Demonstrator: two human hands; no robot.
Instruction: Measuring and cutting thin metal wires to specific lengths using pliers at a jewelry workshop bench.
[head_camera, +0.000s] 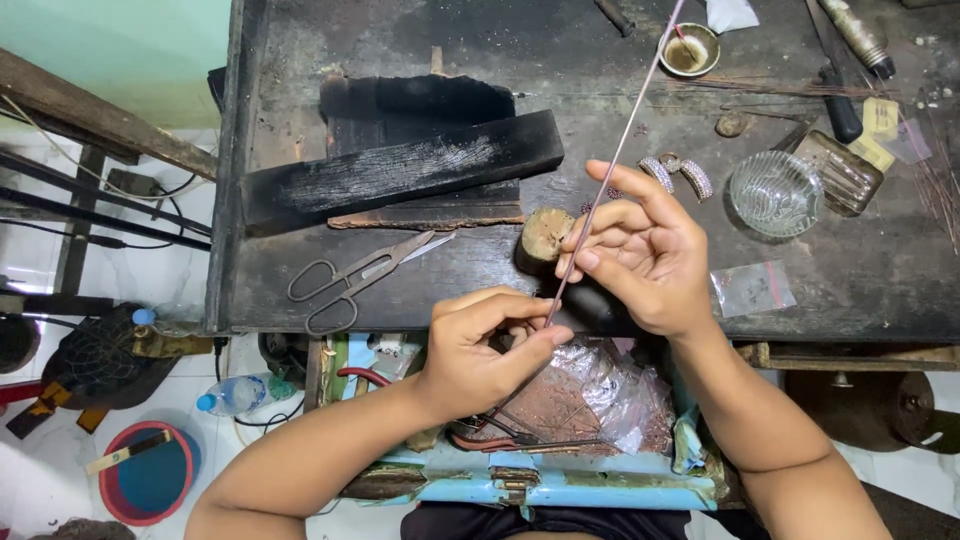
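Observation:
A long thin metal rod (625, 135) slants from the top of the view down to my hands at the front edge of the dark workbench (400, 30). My left hand (478, 350) pinches the rod's lower end between thumb and fingers. My right hand (640, 250) holds the rod higher up, its fingers curled loosely round it. A short wooden peg (545, 238) stands just left of my right hand.
Metal scissors (350, 278) lie left of my hands. Charred black blocks (400, 165) sit behind them. A glass dish (775, 192), jewelled pieces (680, 172), a small brass bowl (690, 48) and tools occupy the right. A blue drawer (540, 485) with crumpled plastic lies below.

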